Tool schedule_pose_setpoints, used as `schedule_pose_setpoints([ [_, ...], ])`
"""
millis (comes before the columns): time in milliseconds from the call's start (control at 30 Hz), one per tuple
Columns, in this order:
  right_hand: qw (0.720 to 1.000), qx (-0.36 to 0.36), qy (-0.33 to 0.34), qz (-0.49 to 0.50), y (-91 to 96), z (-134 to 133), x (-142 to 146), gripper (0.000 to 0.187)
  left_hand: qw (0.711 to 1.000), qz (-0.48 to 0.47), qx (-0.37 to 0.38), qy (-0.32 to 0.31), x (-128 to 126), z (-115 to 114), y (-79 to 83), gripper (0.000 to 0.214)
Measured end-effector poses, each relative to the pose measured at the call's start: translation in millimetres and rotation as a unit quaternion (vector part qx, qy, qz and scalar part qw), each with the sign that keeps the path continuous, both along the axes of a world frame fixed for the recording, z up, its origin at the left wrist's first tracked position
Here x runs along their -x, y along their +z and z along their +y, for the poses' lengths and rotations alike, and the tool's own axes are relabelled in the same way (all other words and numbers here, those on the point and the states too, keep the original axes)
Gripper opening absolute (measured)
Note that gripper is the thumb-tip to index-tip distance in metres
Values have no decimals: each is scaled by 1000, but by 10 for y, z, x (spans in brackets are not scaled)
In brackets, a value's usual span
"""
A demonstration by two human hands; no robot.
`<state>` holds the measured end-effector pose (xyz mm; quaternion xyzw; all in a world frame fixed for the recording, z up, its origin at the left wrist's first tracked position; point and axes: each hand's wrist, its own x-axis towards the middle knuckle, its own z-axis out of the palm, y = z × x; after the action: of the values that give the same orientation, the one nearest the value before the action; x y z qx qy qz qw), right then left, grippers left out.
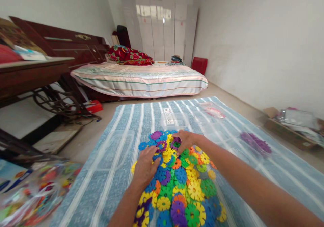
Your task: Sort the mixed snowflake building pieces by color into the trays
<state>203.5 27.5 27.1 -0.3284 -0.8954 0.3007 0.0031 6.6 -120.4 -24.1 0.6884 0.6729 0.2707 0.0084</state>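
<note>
A heap of notched plastic snowflake discs (194,190) in yellow, blue, green, orange and purple spreads over the striped cloth. My left hand (146,164) rests on the left side of the heap, thumb apart from the fingers, holding nothing visible. Toward the far end of the heap, my right hand (186,140) has its thumb and fingers around a purple snowflake disc (176,142). Another purple disc (161,146) lies between the two hands. To the right, a clear plastic box (260,155) contains several purple discs (255,142).
Clear plastic trays (118,149) lie left of the heap and beyond it, one with a printed label (168,116). The blue striped cloth (101,183) covers the floor. A bed (141,82), a cardboard box (288,132), bagged colourful items (50,183) and a treadle table (35,68) surround it.
</note>
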Motion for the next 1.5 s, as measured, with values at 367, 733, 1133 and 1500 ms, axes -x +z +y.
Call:
schedule_pose_setpoints([
  [367, 972, 139, -44, 186, 57, -127, -239, 50, 1000, -10, -8, 2, -19, 7, -25, 36],
  [733, 906, 275, -130, 294, 51, -151, -659, 58, 1000, -15, -11, 7, -8, 30, -27, 34],
  [1133, 876, 259, -198, 355, 341, -315, -1408, 58, 1000, -18, -23, 6, 42, 105, -45, 38],
  [1500, 832, -8, -509, 222, 452, -82, -3080, 73, 1000, 1, -27, 7, 105, 166, -88, 44],
])
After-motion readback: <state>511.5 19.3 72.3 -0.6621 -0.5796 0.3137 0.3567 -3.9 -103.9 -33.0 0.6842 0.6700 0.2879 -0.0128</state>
